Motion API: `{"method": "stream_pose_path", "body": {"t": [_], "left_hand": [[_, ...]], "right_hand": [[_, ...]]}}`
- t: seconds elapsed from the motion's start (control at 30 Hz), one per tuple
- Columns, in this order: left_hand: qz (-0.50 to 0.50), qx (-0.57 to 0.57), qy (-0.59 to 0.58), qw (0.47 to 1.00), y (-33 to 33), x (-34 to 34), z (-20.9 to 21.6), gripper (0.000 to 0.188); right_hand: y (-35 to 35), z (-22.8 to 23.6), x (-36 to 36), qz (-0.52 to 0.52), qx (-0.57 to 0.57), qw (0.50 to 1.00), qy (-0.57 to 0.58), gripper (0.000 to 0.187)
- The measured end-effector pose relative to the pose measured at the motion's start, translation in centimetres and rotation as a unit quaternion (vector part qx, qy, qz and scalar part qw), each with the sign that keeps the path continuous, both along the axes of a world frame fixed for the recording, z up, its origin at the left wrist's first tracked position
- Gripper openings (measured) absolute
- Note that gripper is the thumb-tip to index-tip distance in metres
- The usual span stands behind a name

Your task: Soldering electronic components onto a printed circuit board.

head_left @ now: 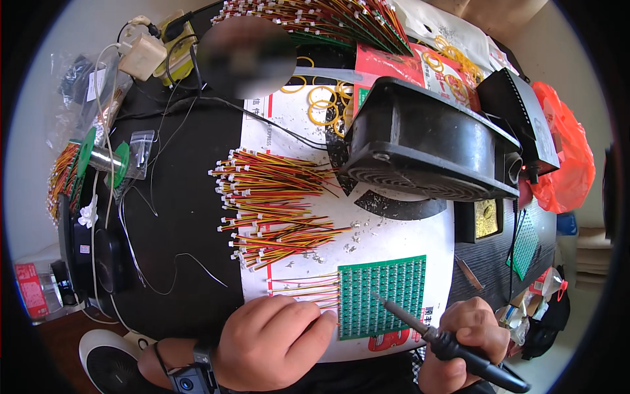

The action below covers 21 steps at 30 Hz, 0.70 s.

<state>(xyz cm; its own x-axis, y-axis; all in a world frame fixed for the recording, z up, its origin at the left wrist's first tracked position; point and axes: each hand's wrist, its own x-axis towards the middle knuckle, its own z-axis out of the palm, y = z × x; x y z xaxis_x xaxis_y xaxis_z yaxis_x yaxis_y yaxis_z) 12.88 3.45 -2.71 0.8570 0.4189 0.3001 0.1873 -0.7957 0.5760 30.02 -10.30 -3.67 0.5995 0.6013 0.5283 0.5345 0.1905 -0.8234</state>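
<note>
From my remote seat I see a dark bench (190,217) with a white sheet (436,240) spread over it, perhaps as protection. On the sheet, near the front, the green board (371,308) lies flat, thin leads (302,281) running out from its left edge. The left hand (269,341) is curled beside that edge, fingers bent near the leads, probably to steady them; I can't tell whether it grips one. The right hand (478,322), at the board's lower right, is wrapped around the handle of the iron (453,347), presumably away from its hot end. The tip points in over the board; contact is unclear. Heaped wires (282,190) lie above and left of the board, likely for easy reach. A black fan (426,131) stands beyond the board, probably against fumes.
</note>
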Motion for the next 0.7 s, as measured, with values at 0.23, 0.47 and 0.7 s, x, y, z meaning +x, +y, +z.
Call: {"method": "stream_pose_path", "body": {"t": [0.23, 0.47, 0.7], "left_hand": [[0.000, 0.020, 0.003, 1.000, -0.6, -0.1, -0.5, 0.025], [0.030, 0.019, 0.001, 0.999, -0.9, -0.3, -1.3, 0.025], [0.012, -0.004, -0.001, 1.000, -0.5, 0.0, -0.8, 0.024]], "right_hand": [[1.0, -3.3, -0.6, 0.117, 0.140, 0.983, 0.003, 0.033], [0.0, -2.0, -1.0, 0.059, -0.024, 0.995, -0.077, 0.036], [0.3, -1.7, -0.1, 0.186, 0.015, 0.982, -0.039, 0.027]]}}
